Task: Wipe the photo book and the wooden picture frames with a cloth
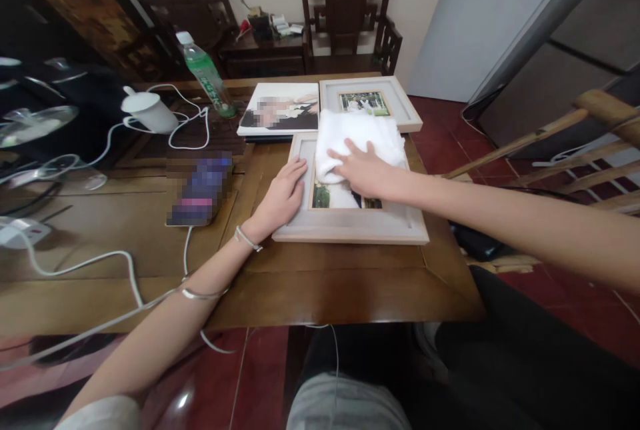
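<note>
A pale framed photo (350, 225) lies flat on the wooden table (310, 283) in front of me. My left hand (281, 198) rests open on the frame's left edge, fingers flat. My right hand (367, 170) lies flat, fingers stretched out, on a white cloth (357, 133) that covers the upper part of the picture's glass. Beyond it lie a second framed photo (370, 102) and an unframed print (280, 110).
A phone (200, 190) on a white cable lies left of the frame. A white mug (149, 112), a green bottle (206, 75), cables and glass dishes crowd the left side. Dark carved chairs stand behind. A wooden chair (575, 143) is to my right.
</note>
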Demonstrator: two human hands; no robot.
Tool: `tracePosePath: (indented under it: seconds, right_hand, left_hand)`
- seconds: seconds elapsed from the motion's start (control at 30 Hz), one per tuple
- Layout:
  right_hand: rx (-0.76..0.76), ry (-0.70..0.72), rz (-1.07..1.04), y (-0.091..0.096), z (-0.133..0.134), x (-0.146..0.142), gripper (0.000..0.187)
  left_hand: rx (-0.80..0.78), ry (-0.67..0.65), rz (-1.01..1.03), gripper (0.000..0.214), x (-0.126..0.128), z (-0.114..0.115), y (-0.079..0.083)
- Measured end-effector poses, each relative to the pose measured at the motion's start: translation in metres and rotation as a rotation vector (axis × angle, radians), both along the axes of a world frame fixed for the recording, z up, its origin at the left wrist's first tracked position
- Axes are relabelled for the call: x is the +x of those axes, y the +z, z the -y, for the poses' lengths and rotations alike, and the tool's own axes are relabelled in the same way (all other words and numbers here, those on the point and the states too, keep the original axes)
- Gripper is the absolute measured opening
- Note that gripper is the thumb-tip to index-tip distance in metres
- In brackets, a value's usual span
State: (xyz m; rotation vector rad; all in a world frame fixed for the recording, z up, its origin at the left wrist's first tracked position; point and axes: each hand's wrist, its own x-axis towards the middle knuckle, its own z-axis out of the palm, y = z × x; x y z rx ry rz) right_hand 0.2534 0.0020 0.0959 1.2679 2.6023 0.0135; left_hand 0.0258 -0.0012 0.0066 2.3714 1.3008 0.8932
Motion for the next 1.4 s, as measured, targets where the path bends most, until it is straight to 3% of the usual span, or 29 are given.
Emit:
tracePosePath:
  seconds: [0.2, 0.33, 0.43, 0.57, 0.87, 0.97, 1.13, 1.4]
  right_hand:
    - [-0.250, 0.045, -0.028, 0.029, 0.082, -0.002, 0.067]
    - [-0.357, 0.117, -0.067, 0.041, 0.105, -0.005, 0.059]
    - [-0.250, 0.173, -0.070, 0.031, 0.101, -0.013, 0.058]
    - [-0.152, 0.209, -0.131, 0.012, 0.076, -0.024, 0.056]
    - [0.014, 0.076, -0.099, -0.001, 0.000, -0.036, 0.054]
    - [0.056, 0.033, -0.098, -0.006, -0.013, -0.040, 0.054]
    - [0.011, 0.015, -0.079, -0.002, 0.007, -0.044, 0.054]
    - [-0.235, 0.209, -0.107, 0.023, 0.080, -0.026, 0.054]
  left_hand:
    - [-0.026, 0.033, 0.030, 0.056, 0.005, 0.003, 0.004]
    - [-0.034, 0.052, 0.065, 0.068, 0.009, 0.007, 0.007]
    - [-0.052, 0.069, 0.134, 0.074, 0.010, 0.009, 0.008]
    - [-0.067, 0.069, 0.243, 0.075, 0.009, 0.010, 0.007]
    - [-0.059, 0.040, 0.192, 0.081, 0.006, 0.011, 0.004]
    - [-0.070, 0.040, 0.189, 0.080, 0.006, 0.011, 0.004]
    - [-0.068, 0.039, 0.196, 0.080, 0.004, 0.009, 0.001]
    - [-0.080, 0.057, 0.157, 0.076, 0.004, 0.009, 0.003]
